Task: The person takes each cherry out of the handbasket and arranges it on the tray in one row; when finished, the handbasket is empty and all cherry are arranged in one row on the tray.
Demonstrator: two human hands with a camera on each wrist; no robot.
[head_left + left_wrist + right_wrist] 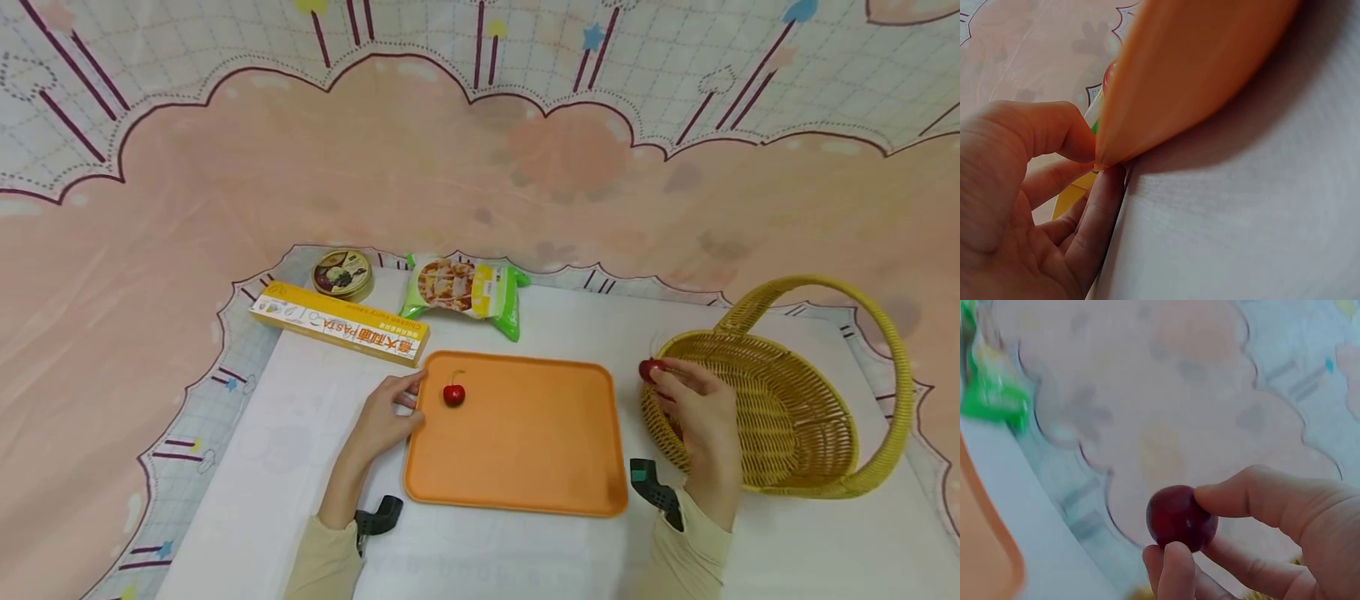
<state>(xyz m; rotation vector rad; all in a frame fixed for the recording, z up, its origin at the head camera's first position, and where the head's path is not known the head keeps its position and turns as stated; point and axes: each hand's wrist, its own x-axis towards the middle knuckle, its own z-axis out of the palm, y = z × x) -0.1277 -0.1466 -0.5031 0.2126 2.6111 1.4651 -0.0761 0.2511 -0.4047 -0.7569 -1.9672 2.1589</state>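
Note:
My left hand (385, 419) pinches the left rim of an orange tray (525, 433), thumb and fingers at its edge. The left wrist view shows that grip close up, with the tray's side (1197, 69) rising above the fingers. One red cherry (453, 395) with a stem lies on the tray near its upper left corner. Over the left rim of a wicker basket (840, 417), my right hand (699, 408) holds a dark red cherry (1179, 519) between thumb and fingertips. Part of the basket's near-left side is hidden behind that hand.
Behind the tray lie a yellow pasta box (337, 323), a round tin (342, 275) and a green food packet (468, 292). The basket's tall handle (896, 367) arches up at the right. A patterned cloth (420, 167) hangs behind the white table (300, 417).

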